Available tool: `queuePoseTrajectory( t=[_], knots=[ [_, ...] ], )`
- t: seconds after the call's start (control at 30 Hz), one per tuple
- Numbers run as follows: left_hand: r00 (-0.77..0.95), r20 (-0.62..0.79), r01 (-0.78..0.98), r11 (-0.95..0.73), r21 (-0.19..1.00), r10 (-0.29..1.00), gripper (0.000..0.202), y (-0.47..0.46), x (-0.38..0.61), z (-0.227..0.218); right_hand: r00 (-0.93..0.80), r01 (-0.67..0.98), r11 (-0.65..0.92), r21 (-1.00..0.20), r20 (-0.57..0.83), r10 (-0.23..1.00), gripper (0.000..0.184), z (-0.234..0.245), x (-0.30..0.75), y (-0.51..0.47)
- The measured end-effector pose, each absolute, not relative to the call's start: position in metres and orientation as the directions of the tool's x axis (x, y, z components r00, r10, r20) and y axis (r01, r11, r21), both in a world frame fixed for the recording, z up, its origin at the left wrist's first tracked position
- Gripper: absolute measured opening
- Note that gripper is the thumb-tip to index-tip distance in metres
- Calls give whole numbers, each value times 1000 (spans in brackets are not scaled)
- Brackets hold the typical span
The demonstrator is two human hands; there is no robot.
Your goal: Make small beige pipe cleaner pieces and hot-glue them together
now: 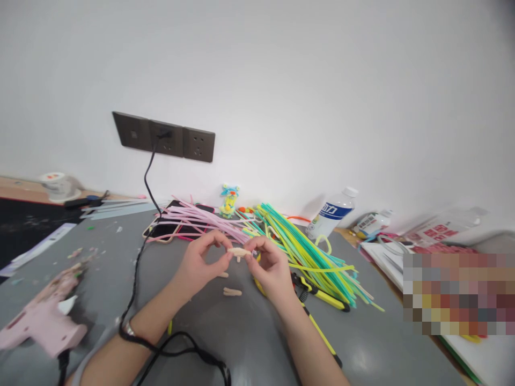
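Observation:
My left hand and my right hand meet above the grey table. Together they pinch a short cream pipe-cleaner piece by its two ends, fingers closed on it. A second cream piece lies on the table just below the hands, and a smaller bit sits by my left palm. Behind the hands lie a fan of pink pipe cleaners and a pile of green and yellow pipe cleaners.
A pink glue gun rests at the left, its black cord running to the wall sockets. Yellow-handled pliers, a water bottle, a small colourful figure and papers lie at the right.

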State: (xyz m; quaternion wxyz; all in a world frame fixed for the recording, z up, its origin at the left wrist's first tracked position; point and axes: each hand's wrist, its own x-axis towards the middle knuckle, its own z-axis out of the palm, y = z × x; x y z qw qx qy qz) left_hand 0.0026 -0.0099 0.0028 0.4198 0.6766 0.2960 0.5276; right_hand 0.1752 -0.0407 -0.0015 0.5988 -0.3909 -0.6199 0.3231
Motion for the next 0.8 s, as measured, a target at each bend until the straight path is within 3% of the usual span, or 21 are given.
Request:
queuePoseTrajectory(
  t=[0.8],
  knots=[
    [263, 465, -15, -478, 878, 845, 2, -11, 2, 5, 23, 82, 477, -875, 480, 877, 5, 1, 174, -41]
  ],
)
